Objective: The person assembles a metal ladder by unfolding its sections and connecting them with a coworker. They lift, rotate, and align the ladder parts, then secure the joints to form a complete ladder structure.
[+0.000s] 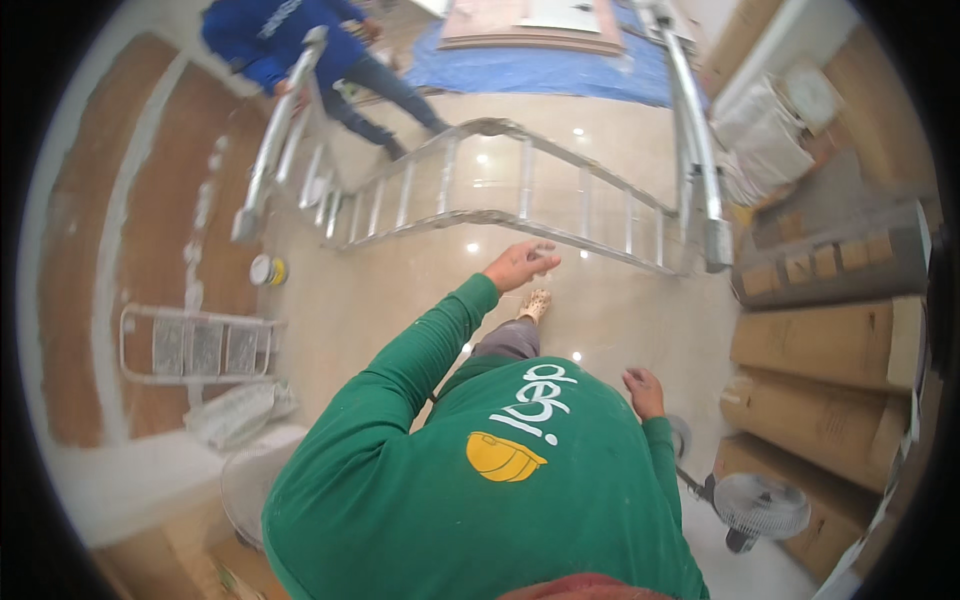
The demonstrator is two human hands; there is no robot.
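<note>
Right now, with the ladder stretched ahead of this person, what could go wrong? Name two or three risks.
The patterned shoe might slip on the shiny floor. The bent ladder spans the way ahead, so someone could trip over it. If it shifts, it might knock the co-worker in blue beside it.

The person wears a green upper garment point(430, 485) with long sleeves. On its front there is large white lettering point(530, 405) in rounded shapes, and next to it a printed yellow hard hat point(505, 457) with thin dark lines. The left sleeve point(410, 365) is plain green and reaches the wrist; some small pale specks can be seen on it. The right sleeve point(662, 460) has the same green colour. The hands point(522, 263) are bare. Below, the trousers point(505, 342) are greyish, and one shoe point(536, 304) is light beige with a spotted surface.
</note>
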